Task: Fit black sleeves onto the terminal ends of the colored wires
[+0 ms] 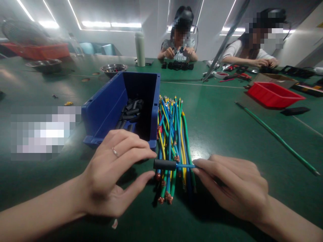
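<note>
Two hands: left hand (113, 174), right hand (234, 185). One black sleeve (164, 164) on one blue wire (185, 165). One bundle of coloured wires (173, 134). One blue bin (106, 111). One red tray (274, 95). Two metal bowls (113, 69) (44, 64). One pale bottle (140, 48). One long green rod (275, 136). Two co-workers (178, 45) (248, 50) across the worktop (214, 117).

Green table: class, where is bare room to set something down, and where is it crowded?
Bare table lies between the wire bundle and the green cable, and nearer than that cable, right of the right hand. Crowded: between the hands, where the left hand pinches a black sleeve on the blue wire over the bundle, beside the blue bin.
</note>
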The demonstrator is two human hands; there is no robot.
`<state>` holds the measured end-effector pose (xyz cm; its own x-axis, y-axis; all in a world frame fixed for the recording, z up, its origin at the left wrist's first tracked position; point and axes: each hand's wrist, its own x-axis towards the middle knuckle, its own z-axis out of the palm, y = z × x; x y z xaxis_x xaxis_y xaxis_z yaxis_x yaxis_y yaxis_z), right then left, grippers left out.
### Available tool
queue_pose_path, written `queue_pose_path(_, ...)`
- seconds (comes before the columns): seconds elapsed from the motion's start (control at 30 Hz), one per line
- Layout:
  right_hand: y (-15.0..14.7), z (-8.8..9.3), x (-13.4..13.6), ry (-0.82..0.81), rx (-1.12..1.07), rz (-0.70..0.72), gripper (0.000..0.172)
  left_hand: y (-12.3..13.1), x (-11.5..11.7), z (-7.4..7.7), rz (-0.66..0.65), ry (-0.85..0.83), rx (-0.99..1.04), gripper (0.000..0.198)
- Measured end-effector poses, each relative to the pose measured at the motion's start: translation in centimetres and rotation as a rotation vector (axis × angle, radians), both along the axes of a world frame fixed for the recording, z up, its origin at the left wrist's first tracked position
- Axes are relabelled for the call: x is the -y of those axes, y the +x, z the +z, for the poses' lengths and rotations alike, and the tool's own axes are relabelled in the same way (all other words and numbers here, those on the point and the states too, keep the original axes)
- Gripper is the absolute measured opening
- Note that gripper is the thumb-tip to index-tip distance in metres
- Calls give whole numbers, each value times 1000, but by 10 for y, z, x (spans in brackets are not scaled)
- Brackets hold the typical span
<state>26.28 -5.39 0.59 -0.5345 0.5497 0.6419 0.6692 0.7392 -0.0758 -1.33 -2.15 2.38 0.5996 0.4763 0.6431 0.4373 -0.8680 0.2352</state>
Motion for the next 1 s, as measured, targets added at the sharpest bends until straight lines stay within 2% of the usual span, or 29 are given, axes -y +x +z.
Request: queue_pose_path(1.0,-3,-2,1,12,13,15,8,5,5,-4,28,-9,-1,11)
